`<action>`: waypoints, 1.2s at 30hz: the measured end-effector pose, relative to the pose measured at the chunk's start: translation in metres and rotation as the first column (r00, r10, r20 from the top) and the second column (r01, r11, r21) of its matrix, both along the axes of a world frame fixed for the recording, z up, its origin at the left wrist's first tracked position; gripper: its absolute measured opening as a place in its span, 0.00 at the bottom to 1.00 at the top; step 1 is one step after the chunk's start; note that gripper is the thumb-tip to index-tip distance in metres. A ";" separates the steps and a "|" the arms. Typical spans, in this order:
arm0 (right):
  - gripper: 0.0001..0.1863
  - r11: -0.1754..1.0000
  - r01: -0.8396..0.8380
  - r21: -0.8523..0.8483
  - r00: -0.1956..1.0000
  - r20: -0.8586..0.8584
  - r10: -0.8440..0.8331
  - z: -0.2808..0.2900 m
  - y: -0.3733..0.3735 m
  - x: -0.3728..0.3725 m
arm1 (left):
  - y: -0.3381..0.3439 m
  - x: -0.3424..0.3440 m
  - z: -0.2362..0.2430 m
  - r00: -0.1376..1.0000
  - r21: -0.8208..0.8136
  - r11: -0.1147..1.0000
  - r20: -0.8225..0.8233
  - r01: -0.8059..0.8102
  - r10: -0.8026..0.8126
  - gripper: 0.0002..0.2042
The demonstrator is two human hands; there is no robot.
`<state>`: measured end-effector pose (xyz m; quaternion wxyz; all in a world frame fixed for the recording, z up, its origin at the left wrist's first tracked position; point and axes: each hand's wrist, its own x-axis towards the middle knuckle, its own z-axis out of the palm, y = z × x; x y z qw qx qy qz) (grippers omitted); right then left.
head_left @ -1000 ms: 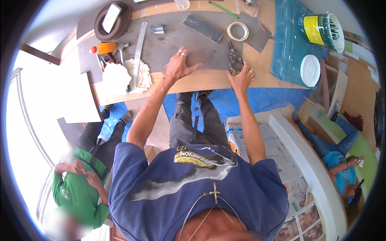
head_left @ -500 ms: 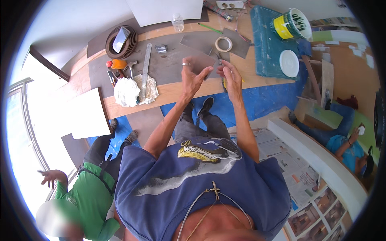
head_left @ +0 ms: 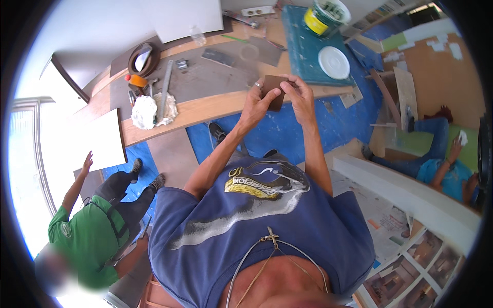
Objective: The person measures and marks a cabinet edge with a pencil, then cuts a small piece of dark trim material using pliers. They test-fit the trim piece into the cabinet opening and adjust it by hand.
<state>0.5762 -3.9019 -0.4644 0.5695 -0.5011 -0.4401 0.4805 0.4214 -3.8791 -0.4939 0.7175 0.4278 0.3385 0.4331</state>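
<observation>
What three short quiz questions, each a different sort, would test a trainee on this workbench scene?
1. True or false: both hands grip the small dark brown rectangular sheet.
2. What lies nearest the crumpled white rag? A) long grey metal ruler B) round white plate C) yellow bucket
3. Fill in: the white plate rests on a ___ mat.

Key: 1 true, the left hand and right hand both pinch it; 2 A; 3 blue-green.

workbench (head_left: 205,108): ahead of the person, running left to right
rag (head_left: 144,112): on the workbench's left part
tape roll (head_left: 250,52): on the workbench, behind the hands
plate (head_left: 334,62): on the mat (head_left: 298,46), right of the tape roll
bucket (head_left: 325,13): behind the plate
</observation>
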 end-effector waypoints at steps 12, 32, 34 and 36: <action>0.18 0.977 0.213 -0.029 0.969 0.138 -0.207 0.032 -0.160 0.218 | -0.125 0.230 0.032 0.941 0.071 0.956 0.172 0.284 -0.293 0.17; 0.10 0.880 0.414 -0.233 0.894 0.287 -0.345 -0.040 -0.059 0.584 | 0.045 0.626 -0.006 0.964 0.023 0.977 0.156 0.214 -0.215 0.14; 0.11 0.870 0.473 -0.140 0.861 0.282 -0.423 -0.036 -0.046 0.634 | 0.060 0.663 -0.008 0.932 0.015 0.933 0.044 0.360 -0.360 0.16; 0.12 0.840 0.467 -0.278 0.861 0.360 -0.359 -0.031 -0.031 0.688 | 0.079 0.712 -0.006 0.906 0.065 0.906 0.043 0.419 -0.422 0.17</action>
